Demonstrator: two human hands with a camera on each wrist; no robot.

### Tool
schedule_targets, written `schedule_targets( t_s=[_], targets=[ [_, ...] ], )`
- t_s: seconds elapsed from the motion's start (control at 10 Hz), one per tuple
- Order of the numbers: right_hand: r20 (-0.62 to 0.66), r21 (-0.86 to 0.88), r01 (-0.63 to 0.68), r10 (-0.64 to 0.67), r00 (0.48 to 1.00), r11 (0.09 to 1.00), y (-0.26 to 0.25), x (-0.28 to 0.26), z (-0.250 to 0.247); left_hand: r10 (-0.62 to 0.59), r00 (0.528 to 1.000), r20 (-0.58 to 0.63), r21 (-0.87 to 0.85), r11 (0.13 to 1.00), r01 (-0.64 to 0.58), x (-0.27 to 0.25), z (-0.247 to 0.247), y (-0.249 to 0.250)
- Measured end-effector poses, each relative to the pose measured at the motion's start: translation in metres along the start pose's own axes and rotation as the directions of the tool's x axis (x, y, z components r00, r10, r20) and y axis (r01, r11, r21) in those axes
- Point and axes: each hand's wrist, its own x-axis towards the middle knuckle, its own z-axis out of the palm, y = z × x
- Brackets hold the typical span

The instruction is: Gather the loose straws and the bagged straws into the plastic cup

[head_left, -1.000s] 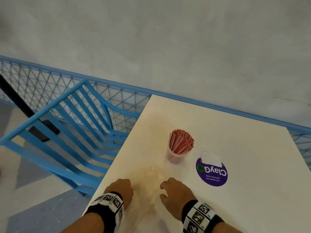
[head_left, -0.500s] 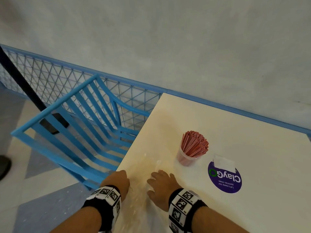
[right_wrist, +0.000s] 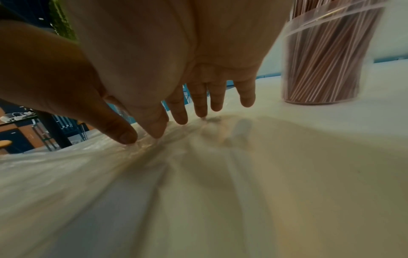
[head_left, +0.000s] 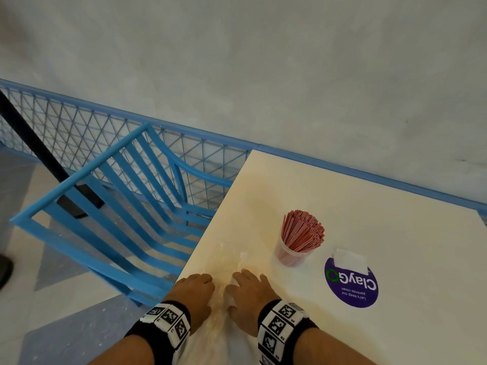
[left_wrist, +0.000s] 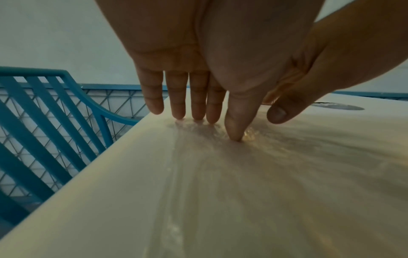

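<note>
Hands lie side by side at the near edge of the cream-white table [head_left: 369,206], at about six o'clock in the head view. Under them is a clear, crinkled plastic bag [head_left: 224,262], flat on the tabletop; whether straws are inside it cannot be told from the blurred wrist views. The left hand [head_left: 193,293] has its fingers [left_wrist: 176,97] straight and close together, their tips on the film, with the thumb tip pressed down into it. The right hand [head_left: 249,296], just beside at its three o'clock, also has straight, slightly spread fingers [right_wrist: 199,99], the thumb and forefinger tips touching the plastic. Neither hand is curled round anything.

Red straws [head_left: 301,233] stand bunched in the clear plastic cup [head_left: 287,255], upright on the table at about one o'clock from the right hand and apart from it. A round purple sticker with white lettering [head_left: 351,283] lies at three o'clock from the cup, a white paper slip [head_left: 349,259] overlapping its far edge. A blue slatted chair [head_left: 110,214] stands off the table's left side, at nine o'clock, before a blue mesh railing [head_left: 79,130].
</note>
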Motion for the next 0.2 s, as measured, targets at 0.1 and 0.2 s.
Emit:
schedule_targets(
  t_s=[0.1, 0.2],
  targets=[
    [-0.035, 0.038, -0.007, 0.009, 0.999, 0.999, 0.005, -0.006, -0.001, -0.013, 1.0, 0.026, 0.005, 1.0, 0.013, 0.0, -0.009, 0.004],
    [-0.083, 0.094, -0.033, 0.04, 0.996, 0.995, 0.012, -0.016, -0.006, -0.03, 1.0, 0.003, -0.063, 0.998, 0.03, -0.001, -0.024, 0.011]
  ],
)
